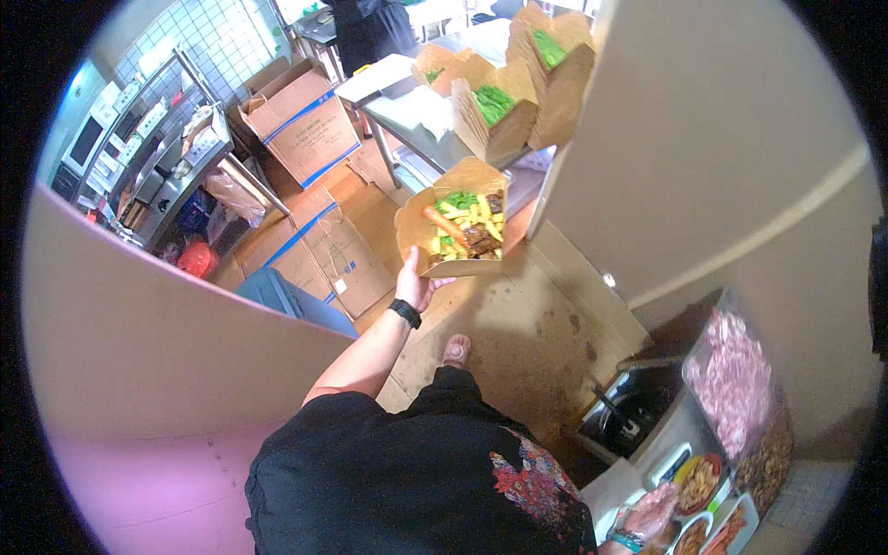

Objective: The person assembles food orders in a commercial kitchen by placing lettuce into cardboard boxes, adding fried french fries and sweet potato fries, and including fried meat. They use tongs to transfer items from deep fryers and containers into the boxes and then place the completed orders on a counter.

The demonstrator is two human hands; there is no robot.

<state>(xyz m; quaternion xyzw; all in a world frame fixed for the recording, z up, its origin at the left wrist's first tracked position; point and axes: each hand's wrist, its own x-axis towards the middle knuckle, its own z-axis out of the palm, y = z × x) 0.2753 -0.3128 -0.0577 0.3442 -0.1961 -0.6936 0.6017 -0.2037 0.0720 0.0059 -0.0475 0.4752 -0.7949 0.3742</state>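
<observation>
My left hand (421,282), with a black watch on the wrist, is stretched forward and closed around the lower left side of an open brown paper takeout box (479,267). The box holds yellow pieces, chopped greens, a long orange piece and dark brown chunks (481,242) that look like meat. Down at the lower right, my right hand (652,513) hangs over a counter with its fingers loosely stretched and nothing visible in them. Close to its fingertips stands a yellow-rimmed bowl of food (698,483). Below the hand are another white bowl (691,535) and a tray of reddish food (731,529).
Stacks of paper boxes with greens (495,106) stand on a metal table (416,129) ahead. Tan partitions (731,139) flank the doorway. Cardboard cartons (310,139) and a blue-grey bin (287,301) are at left. A pan of pink meat (731,379) is at right; a person (370,32) stands beyond.
</observation>
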